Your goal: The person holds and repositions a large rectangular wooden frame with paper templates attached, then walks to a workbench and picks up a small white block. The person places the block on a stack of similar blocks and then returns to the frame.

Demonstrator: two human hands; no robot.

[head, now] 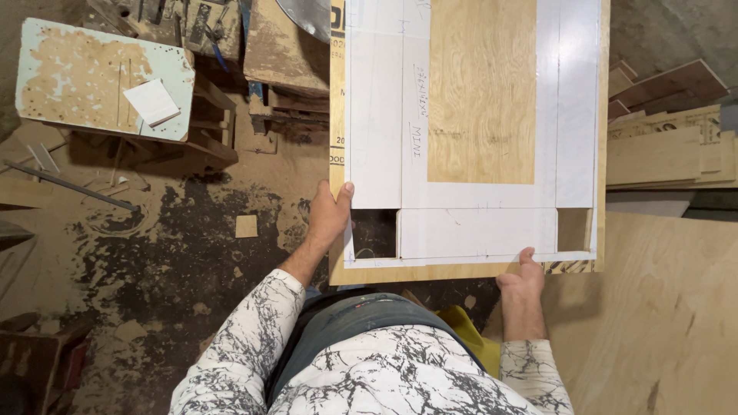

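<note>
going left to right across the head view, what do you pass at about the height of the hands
dusty floor → small wood offcut → left hand → white laminate panel → right hand → bare plywood sheet

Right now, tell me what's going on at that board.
A person in a marbled white shirt stands over a plywood board with white laminate strips laid on it around a bare wood centre. The left hand grips the board's left edge, thumb on top of a white strip. The right hand rests at the near edge, thumb touching the white strip there. Sawdust covers the floor, and a worn stool stands to the left.
</note>
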